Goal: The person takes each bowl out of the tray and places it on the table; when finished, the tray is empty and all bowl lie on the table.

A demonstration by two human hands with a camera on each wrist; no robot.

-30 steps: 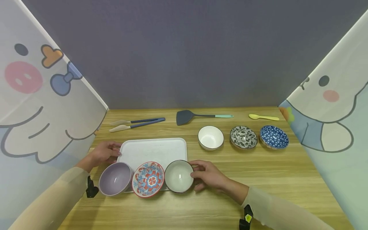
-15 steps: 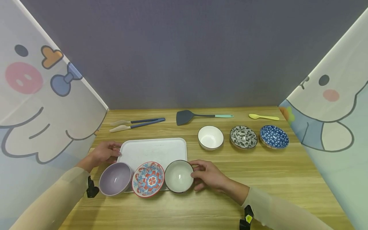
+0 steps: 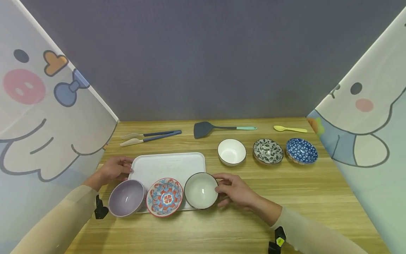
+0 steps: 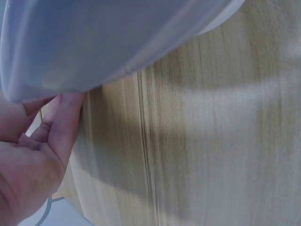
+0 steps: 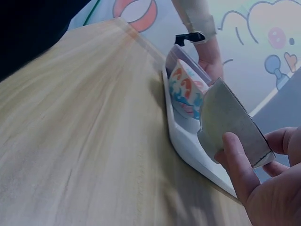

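Note:
My right hand (image 3: 236, 192) grips the right side of a pale grey bowl with a dark rim (image 3: 201, 191), thumb at the rim and fingers along the outside. In the right wrist view this bowl (image 5: 230, 125) is tilted over the white tray's edge. My left hand (image 3: 115, 168) holds the left edge of the white tray (image 3: 168, 162); in the left wrist view a purple bowl partly hides its fingertips. The purple bowl (image 3: 127, 198) and a red-and-blue patterned bowl (image 3: 164, 197) sit along the tray's near side, left of the grey one.
Right of the tray stand a white bowl (image 3: 232, 152), a black floral bowl (image 3: 268, 151) and a blue patterned bowl (image 3: 301, 151). Behind lie tongs (image 3: 152, 137), a spatula (image 3: 204, 129) and a yellow spoon (image 3: 290, 129). Walls enclose the table's back and sides.
My right hand has moved the grey bowl slightly right and away from me, leaving a small gap beside the patterned bowl. The left hand stays at the tray's edge.

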